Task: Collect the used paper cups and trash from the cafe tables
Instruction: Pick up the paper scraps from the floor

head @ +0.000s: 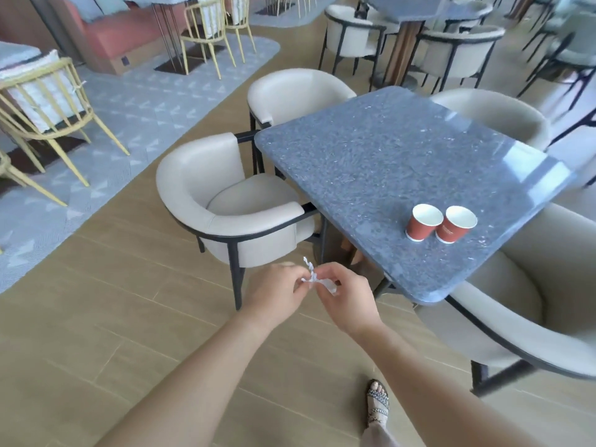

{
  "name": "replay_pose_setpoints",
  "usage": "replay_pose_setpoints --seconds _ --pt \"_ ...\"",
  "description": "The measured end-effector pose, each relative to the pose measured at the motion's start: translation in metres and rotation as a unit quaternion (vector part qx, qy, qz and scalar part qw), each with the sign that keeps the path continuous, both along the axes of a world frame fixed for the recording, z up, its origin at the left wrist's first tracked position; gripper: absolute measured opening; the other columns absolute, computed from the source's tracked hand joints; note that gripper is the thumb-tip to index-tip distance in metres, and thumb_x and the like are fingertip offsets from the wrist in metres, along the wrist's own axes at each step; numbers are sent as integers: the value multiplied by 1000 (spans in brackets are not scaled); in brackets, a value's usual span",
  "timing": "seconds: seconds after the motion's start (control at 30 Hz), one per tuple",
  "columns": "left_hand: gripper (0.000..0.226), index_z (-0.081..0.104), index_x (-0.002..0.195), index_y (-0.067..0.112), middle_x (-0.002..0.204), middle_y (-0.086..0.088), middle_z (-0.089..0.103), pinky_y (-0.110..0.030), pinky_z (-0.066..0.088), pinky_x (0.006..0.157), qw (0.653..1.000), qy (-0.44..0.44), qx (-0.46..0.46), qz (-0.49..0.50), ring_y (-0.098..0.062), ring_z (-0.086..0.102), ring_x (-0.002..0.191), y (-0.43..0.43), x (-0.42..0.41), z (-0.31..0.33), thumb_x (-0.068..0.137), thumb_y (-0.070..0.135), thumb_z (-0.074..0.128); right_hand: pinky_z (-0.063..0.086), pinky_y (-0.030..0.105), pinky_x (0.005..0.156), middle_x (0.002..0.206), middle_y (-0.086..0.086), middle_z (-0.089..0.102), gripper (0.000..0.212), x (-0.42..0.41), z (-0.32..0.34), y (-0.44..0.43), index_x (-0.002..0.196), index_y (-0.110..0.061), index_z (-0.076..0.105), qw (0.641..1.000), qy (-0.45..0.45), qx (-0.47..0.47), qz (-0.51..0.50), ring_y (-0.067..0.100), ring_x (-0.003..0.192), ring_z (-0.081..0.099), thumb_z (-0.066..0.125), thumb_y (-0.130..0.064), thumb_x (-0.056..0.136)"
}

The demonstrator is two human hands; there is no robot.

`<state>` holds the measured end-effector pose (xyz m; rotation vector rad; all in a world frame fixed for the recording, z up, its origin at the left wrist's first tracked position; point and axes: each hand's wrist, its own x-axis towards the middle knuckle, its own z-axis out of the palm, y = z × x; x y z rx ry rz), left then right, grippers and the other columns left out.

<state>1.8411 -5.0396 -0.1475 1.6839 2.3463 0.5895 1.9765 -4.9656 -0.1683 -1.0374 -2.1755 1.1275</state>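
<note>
Two red paper cups with white insides (pixel 440 226), upright and empty-looking, just beside each other near the near-right edge of the speckled grey stone worktop (pixel 371 162). Not yet collected. Held well apart from them, out over the tan plank floor (pixel 96 333) in front of the worktop's near corner: a small twisted scrap of white paper or wrapper (pixel 314 279), pinched between both hands. Left hand (pixel 274 293) with a narrow fingertip grip on one end of the scrap; right hand (pixel 350 300) likewise closed on the other end, fingers curled around it.

Likely risks from here: both hands busy with one tiny scrap, so no free grip for the cups unless the scrap passes to a single hand; a light, springy twist apt to slip out and drop to the floor during that change. Light cups standing close to the worktop edge, easy to tip or knock off with a hurried reach.

Hard to make out: what the scrap really is, and any dregs in the cups. Cream round-backed armchair (pixel 232 201) seat partly tucked under the worktop. No bin or tray anywhere in view.
</note>
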Motion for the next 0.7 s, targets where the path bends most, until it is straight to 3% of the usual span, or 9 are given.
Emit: replay_pose_setpoints --seconds 0.13,0.23,0.4,0.53,0.7 --pt "14 66 93 33 87 14 63 -21 30 54 1000 -7 6 -21 -7 57 80 52 38 6 84 37 55 46 15 67 81 -22 65 13 40 5 43 82 -32 61 999 0 22 -44 -1 78 58 64 -20 80" --pt "13 65 90 31 88 12 63 -21 29 53 999 -5 7 -42 -8 57 78 99 64 11 81 34 56 42 12 64 76 -27 63 15 69 9 83 80 -35 60 997 0 31 -75 -1 75 57 67 -22 78" --pt "9 64 87 30 87 13 63 -7 32 54 998 -32 3 -58 0 47 67 184 103 15 80 33 58 38 3 62 72 -34 59 17 112 13 166 82 -32 64 995 -2 47 -89 -8 72 54 65 -16 77" --pt "11 61 88 31 93 13 62 -21 32 59 998 -10 -23 -62 -6 57 82 251 128 13 80 36 56 37 4 63 80 -21 62 16 137 11 232 89 -25 67 996 1 41 -81 -10 71 53 66 -12 78" --pt "14 60 87 32 92 13 63 -25 38 61 998 -6 -37 -47 -8 59 79 305 151 4 79 42 57 44 13 62 71 -20 63 17 165 1 290 86 -24 65 996 6 -1 -94 -5 66 58 64 -9 78"
